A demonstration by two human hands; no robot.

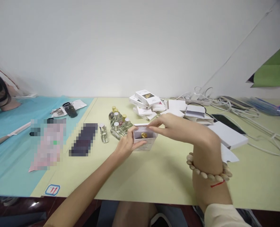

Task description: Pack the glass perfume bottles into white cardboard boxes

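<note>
A small white carton [149,144] with an open top is held upright above the table. Inside it shows the gold cap [143,135] of a bottle; the rest of that bottle is hidden by the walls. My left hand [126,143] grips the carton from the left, thumb across its near side. My right hand [169,127] comes in from the right, thumb and fingertips closed at the flap along the carton's back edge. Just left of the carton stand several glass perfume bottles [116,126] with gold and silver caps. One silver-capped bottle [104,134] stands apart from them.
White cartons [147,97] are heaped at the back. More white boxes [228,135], a dark phone [228,123] and tangled white cables [255,126] lie right. A blurred dark rectangle [84,140], pink packet [50,142], black jar [69,109] and comb [18,129] lie left.
</note>
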